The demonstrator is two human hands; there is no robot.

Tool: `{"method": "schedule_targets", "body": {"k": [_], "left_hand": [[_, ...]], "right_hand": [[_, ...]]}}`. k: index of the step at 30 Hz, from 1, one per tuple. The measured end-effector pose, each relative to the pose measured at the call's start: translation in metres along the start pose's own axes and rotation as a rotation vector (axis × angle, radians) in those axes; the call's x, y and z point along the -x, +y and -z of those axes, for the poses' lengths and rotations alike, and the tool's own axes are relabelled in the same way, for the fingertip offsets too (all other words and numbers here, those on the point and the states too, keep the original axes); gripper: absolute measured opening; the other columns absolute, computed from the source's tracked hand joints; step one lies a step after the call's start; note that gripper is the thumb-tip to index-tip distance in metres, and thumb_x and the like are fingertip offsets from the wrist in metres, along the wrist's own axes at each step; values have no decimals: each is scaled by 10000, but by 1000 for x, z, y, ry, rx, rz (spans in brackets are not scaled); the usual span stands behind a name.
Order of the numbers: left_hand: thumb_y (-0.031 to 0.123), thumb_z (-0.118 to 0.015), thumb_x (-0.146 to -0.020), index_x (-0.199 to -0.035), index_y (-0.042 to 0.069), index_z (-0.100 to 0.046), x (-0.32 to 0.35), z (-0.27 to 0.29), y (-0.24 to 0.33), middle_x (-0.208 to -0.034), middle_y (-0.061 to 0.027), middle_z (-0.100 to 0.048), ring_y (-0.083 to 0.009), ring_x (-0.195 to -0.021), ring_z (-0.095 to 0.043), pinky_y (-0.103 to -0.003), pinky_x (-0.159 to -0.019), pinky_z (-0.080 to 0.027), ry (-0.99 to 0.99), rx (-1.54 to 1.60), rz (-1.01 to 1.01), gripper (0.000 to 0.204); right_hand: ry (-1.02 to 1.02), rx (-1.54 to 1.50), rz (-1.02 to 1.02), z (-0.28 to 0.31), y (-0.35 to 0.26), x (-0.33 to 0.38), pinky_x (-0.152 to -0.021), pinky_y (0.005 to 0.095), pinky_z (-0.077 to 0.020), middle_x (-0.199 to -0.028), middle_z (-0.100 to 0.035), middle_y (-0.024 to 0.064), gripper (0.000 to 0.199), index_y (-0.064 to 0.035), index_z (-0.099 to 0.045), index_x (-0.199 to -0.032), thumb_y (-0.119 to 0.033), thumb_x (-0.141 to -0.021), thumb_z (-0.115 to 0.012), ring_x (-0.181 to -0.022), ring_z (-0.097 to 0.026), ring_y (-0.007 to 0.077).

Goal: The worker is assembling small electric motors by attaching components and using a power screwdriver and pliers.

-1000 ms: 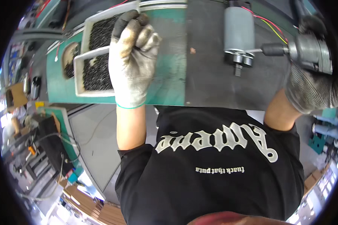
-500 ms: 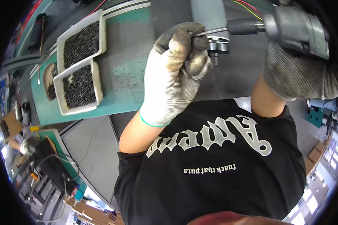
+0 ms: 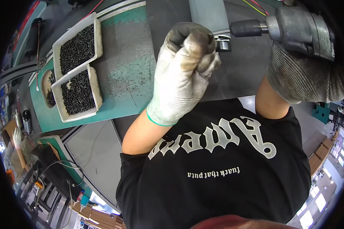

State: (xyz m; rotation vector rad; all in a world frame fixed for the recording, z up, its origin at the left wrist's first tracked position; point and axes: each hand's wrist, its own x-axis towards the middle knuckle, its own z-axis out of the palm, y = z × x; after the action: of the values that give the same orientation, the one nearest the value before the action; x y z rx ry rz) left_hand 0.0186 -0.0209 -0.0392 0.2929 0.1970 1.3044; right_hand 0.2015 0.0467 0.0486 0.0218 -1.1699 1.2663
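My left hand (image 3: 187,68), in a white glove with dark, worn fingertips, is closed at the tip of a thin metal bit (image 3: 220,32). Its fingers cover whatever sits at that tip; half a second ago a small dark screw showed between them. A grey-black power screwdriver (image 3: 281,27) carries the bit in its dark chuck. My right hand (image 3: 307,74), in a grey knitted glove, wraps around the driver from below, its fingers partly hidden by the tool. Beyond the left hand lies a grey cylinder (image 3: 209,16) with a shiny metal end (image 3: 223,45).
To the left, two white trays (image 3: 98,42) (image 3: 96,82) hold many small black screws. Beside them is a small round dish (image 3: 46,86). A green mat (image 3: 130,82) covers the left of the bench. Red and yellow wires (image 3: 256,8) run behind the driver.
My left hand has turned and closed further around the bit tip, hiding the screw. The view has shifted slightly; the right hand and driver hold nearly the same place.
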Motion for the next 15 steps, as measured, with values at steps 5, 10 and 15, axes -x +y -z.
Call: {"method": "schedule_targets", "body": {"k": [5, 10, 15], "left_hand": [[299, -634, -929, -940, -3, -585, 5, 9, -6, -791, -34, -598, -86, -728, -544, -231, -679, -454, 56, -788, -240, 307], [300, -549, -954, -871, 1, -599, 21, 16, -19, -773, -20, -581, -70, -678, -495, -219, -627, -430, 194, -563, 242, 314], [235, -544, -951, -870, 2, -604, 30, 24, -29, -750, -8, -575, -59, -666, -487, -221, -614, -420, 81, -798, 160, 254]], "right_hand": [[37, -29, -31, -6, 10, 9, -759, 301, -464, -1092, -578, 89, 449, -19, -451, -1306, -141, -893, -579, -935, -563, 192], [269, -290, -173, -13, 11, 35, -804, 285, -436, -1017, -523, 66, 354, -39, -458, -1166, -113, -847, -594, -916, -519, 165], [484, -584, -288, -23, 14, 55, -848, 270, -409, -943, -469, 43, 268, -58, -465, -1026, -85, -802, -609, -896, -475, 139]]}}
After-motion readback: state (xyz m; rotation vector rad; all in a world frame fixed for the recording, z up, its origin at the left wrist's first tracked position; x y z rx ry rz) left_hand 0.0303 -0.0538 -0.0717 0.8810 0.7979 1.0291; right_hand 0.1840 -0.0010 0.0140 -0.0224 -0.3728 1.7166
